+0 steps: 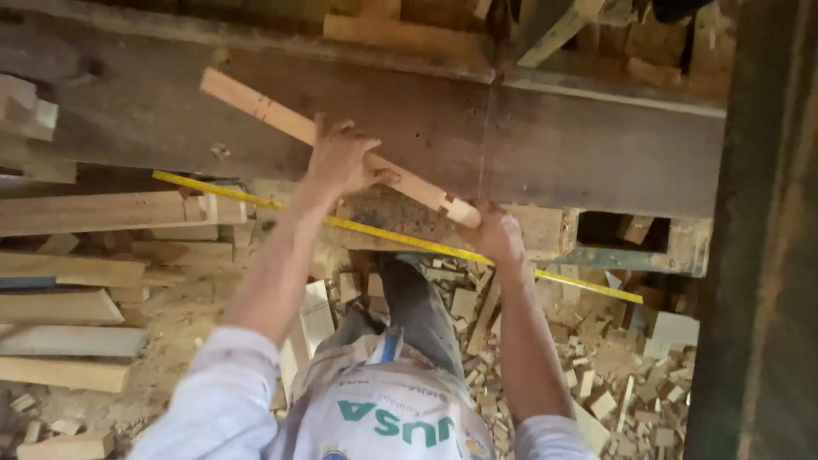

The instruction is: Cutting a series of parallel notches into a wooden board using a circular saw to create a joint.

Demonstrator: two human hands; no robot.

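Note:
A long pale wooden stick (256,106) lies slanted across a dark, worn workbench top (596,153). My left hand (341,158) grips it near its middle. My right hand (497,236) closes on the stick's notched lower end at the bench's front edge. A yellow tape measure blade (392,234) stretches diagonally below both hands, from the left to the lower right, along the bench's front. My forearms reach up from pale sleeves, and my leg in grey trousers (417,307) stands under the bench.
Planks and offcuts (72,273) are stacked on the floor at left. Several small wood blocks (622,383) litter the sawdust floor at right. A dark post (758,255) runs down the right edge. More lumber (409,34) lies beyond the bench.

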